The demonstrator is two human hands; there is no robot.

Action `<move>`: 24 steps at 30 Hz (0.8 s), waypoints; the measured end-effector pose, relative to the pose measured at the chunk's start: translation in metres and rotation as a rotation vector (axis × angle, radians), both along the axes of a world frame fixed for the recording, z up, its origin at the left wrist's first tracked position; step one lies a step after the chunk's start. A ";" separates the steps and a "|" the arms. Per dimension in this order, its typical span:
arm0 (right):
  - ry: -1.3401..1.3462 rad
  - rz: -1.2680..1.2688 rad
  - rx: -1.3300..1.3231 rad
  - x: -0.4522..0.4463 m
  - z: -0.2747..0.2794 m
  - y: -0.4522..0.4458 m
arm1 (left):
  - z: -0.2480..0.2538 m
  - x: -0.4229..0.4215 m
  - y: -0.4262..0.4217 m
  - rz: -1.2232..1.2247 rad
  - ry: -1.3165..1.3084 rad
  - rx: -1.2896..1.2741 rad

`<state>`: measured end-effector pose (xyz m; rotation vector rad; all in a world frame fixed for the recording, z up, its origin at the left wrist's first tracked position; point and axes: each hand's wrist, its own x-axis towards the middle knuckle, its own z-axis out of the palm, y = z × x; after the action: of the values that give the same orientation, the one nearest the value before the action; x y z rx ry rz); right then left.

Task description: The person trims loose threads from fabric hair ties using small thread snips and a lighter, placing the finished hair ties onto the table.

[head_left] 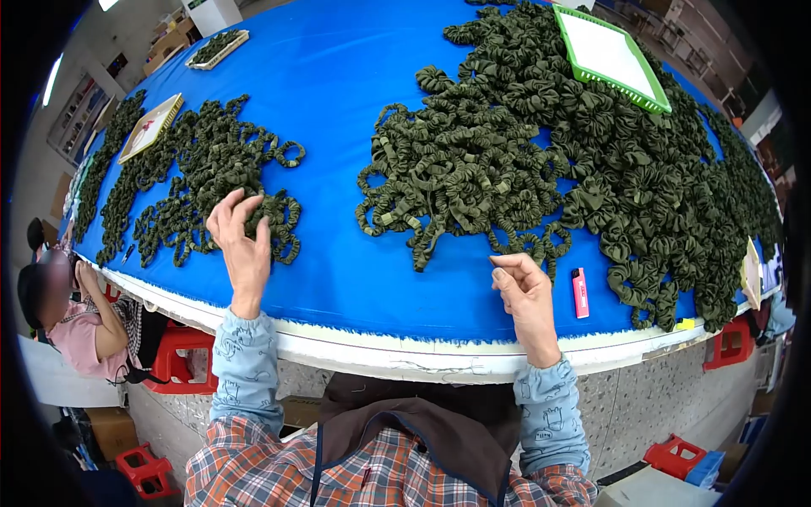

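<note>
On the blue-covered table point(338, 287) lie many dark green fabric rings. My left hand point(242, 242) is over the near edge of the left pile point(211, 160), fingers curved and apart, with no ring visible between them. Nearer the table's front edge, my right hand point(524, 291) is just below the middle pile point(465, 169). Its thumb and index finger are pinched together on a small dark thing that I cannot make out. A pink lighter point(579, 293) lies to the right of my right hand.
A green tray point(663, 103) rests on the large right pile point(634, 186). Two light trays stand at the left, one point(152, 128) among rings, another point(218, 51) farther back. A person in pink point(84, 334) sits at the left edge. Red stools point(182, 359) stand beside the table.
</note>
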<state>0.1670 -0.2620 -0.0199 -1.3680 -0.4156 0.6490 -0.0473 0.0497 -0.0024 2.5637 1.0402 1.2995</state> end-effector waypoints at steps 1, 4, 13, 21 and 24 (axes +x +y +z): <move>-0.035 -0.055 -0.007 0.001 0.002 -0.010 | 0.002 0.006 -0.016 -0.018 0.001 -0.008; -0.118 -0.177 -0.047 0.008 0.004 -0.042 | 0.001 0.038 -0.090 -0.597 0.016 -0.335; -0.436 -0.333 -0.456 0.021 -0.003 -0.084 | -0.044 0.170 -0.206 -0.934 0.077 -0.247; -0.398 -0.245 -0.231 -0.011 0.000 -0.074 | -0.014 0.127 -0.192 -0.984 -0.004 -1.466; -0.391 -0.150 -0.117 -0.025 0.001 -0.060 | -0.013 0.110 -0.189 -0.937 -0.267 -1.892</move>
<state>0.1422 -0.3220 -0.0191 -1.6262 -0.5860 0.2829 0.0630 -0.1390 -0.0152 0.9571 0.3511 0.0371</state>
